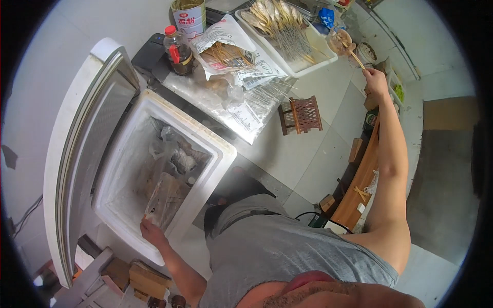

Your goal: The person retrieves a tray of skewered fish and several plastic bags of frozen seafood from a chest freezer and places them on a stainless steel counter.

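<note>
My left hand (153,231) grips the edge of a clear plastic bag (166,198) inside an uncovered chest freezer (227,154). What the bag holds is hard to make out. Other plastic bags of frozen food (185,156) lie deeper in the freezer, against its far side. Stretched out at the far right, my right hand (375,81) is closed around thin wooden skewers (358,61). A flat, pinkish-brown piece of food (341,41) is on their far end, apparently above the floor.
The freezer lid (83,161) stands raised at left. A metal-topped table (215,106) bears a sauce bottle (178,52), a can (188,19), a bag of skewers (227,54) and a white tray (323,59) of skewered fish (275,15). A brown stool (304,114) stands on the floor; a wooden shelf (356,181) is at right.
</note>
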